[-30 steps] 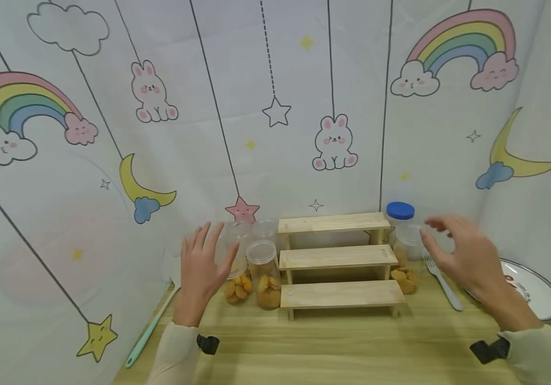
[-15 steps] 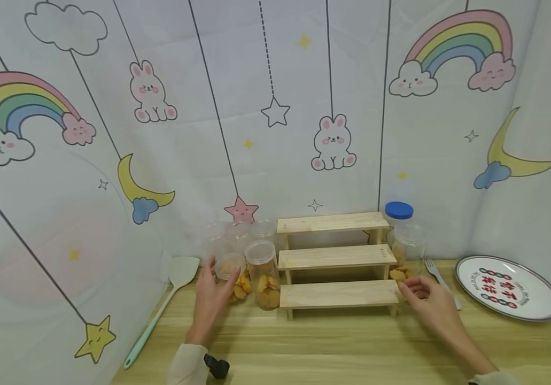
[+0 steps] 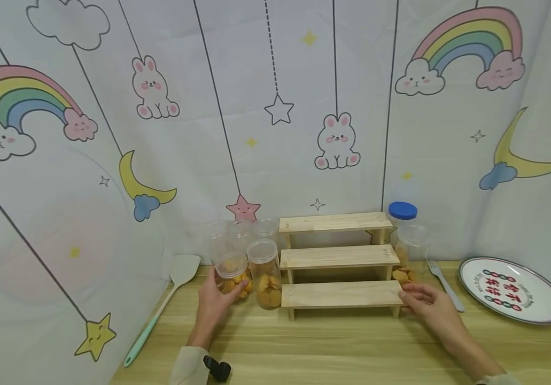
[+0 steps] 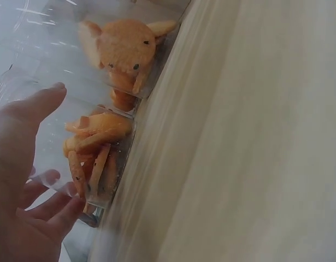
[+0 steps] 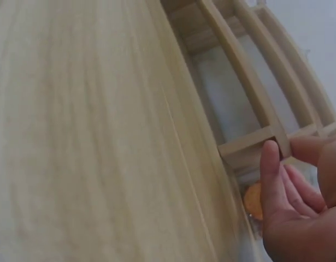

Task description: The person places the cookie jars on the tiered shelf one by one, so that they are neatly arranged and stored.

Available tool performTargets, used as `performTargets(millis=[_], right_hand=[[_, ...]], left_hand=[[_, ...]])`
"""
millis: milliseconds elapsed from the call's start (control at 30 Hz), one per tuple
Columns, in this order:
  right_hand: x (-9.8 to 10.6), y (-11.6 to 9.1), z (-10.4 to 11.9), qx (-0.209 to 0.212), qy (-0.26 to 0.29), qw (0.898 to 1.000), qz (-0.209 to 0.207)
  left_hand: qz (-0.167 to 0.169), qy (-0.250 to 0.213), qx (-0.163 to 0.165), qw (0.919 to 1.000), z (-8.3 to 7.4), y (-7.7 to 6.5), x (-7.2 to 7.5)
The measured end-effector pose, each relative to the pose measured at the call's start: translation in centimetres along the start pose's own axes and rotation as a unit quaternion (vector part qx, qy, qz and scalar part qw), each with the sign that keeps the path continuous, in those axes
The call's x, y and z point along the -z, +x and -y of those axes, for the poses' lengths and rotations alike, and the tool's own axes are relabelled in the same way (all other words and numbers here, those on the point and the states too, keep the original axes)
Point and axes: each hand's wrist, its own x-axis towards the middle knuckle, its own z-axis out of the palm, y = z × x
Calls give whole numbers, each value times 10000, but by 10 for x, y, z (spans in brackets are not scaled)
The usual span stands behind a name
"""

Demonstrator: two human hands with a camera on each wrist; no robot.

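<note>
My left hand curls round a clear plastic jar of orange-brown crackers, thumb at its near side and fingers round its left. A taller lidded jar of crackers stands just right of it, with more clear jars behind. In the middle is a three-tier wooden step rack. My right hand holds the right end of its lowest board; in the right wrist view, thumb and forefinger pinch the board's end. The other right fingers are bent below it, near a cracker.
Right of the rack stand a blue-lidded jar and a clear jar with crackers. Beyond them lie a fork and a white printed plate. A spatula with a mint handle lies at the left, by the cartoon-printed curtain.
Both raised hands have come down. The left has reached the front-left cracker jar and closed round it; the right has moved inward and left to the lowest board's end and pinched it.
</note>
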Motion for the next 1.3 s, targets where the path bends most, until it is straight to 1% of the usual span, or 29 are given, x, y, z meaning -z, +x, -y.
performTargets(millis=[167, 367, 467, 633, 833, 1033, 1133, 1300], right_hand=[[3, 1, -1, -29, 119, 9999, 79], [5, 2, -2, 22, 156, 9998, 146], [5, 3, -2, 13, 290, 9994, 209], [3, 3, -4, 7, 485, 9984, 274], [1, 3, -6, 8, 557, 9980, 287], [0, 1, -4, -67, 548, 9982, 216], [0, 0, -2, -111, 555, 9982, 174], [-1, 1, -2, -196, 584, 9980, 145]], left_hand=[[34, 7, 31, 10000, -1, 1, -1], [2, 40, 117, 9999, -8, 2, 2], [-107, 49, 127, 9999, -13, 4, 6], [-466, -37, -81, 9989, -25, 9, 13], [-977, -218, -373, 9943, -48, 18, 23], [-1317, -503, -673, 9877, -78, 23, 33], [-1393, -607, -914, 9841, -94, 25, 36], [-1424, -733, -1354, 9778, -123, 30, 37]])
